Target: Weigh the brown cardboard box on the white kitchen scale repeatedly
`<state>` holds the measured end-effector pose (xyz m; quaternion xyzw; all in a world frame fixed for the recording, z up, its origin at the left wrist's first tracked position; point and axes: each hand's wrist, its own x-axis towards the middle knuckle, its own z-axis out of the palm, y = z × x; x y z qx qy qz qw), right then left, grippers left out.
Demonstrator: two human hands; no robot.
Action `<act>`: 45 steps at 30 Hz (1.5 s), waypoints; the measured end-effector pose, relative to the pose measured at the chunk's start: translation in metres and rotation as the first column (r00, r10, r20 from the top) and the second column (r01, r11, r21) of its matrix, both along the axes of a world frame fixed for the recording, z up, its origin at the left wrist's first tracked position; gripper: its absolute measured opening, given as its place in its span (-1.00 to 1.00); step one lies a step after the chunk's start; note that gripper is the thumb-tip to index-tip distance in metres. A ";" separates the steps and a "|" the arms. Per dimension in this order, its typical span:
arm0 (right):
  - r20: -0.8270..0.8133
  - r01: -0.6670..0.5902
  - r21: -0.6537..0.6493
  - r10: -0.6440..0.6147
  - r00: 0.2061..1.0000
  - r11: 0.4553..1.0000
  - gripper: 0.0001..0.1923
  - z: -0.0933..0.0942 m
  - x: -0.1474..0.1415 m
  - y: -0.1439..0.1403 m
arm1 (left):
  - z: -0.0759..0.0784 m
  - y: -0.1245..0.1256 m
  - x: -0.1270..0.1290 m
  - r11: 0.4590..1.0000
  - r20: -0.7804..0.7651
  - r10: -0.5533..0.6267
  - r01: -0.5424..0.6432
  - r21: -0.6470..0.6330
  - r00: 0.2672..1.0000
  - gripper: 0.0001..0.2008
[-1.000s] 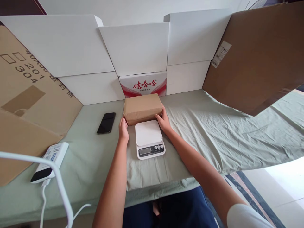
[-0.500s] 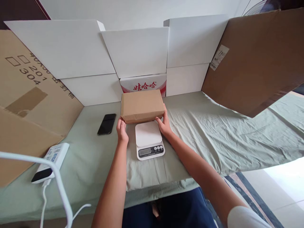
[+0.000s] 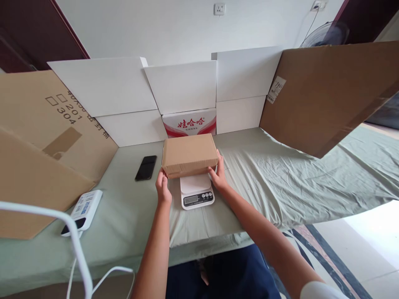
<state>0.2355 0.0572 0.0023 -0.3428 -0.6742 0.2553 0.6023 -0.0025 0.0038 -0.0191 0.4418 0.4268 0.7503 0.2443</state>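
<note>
— What's moved in the last second?

— The cardboard box (image 3: pixel 189 154). A second ago it sat on the cloth behind the kitchen scale (image 3: pixel 197 192), with my hands on its near corners. Now I've got it raised and drawn toward me, so it hangs over the back half of the scale's white platform. I read that as the box on its way onto the platform, not yet set down, though I can't tell for sure whether its underside touches.

— How are your hands on it?

— My left hand (image 3: pixel 163 187) is at the near-left bottom corner, fingers curled up under the edge. My right hand (image 3: pixel 219 177) is at the near-right corner, fingers spread along the side and base. Both are partly closed around the box; it's carried between them.

— And around it?

— The scale's display and buttons sit clear in front, between my wrists. A black phone (image 3: pixel 146 167) lies to the left on the worktop (image 3: pixel 264 174), well apart from the box, and a power bank (image 3: pixel 82 211) nearer the left edge.
</note>
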 end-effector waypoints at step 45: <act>-0.004 -0.023 -0.065 0.023 1.000 0.998 -0.23 -0.004 0.017 -0.046 | -0.007 -0.066 0.017 0.993 0.076 0.035 -0.027 -0.111 0.996 -0.26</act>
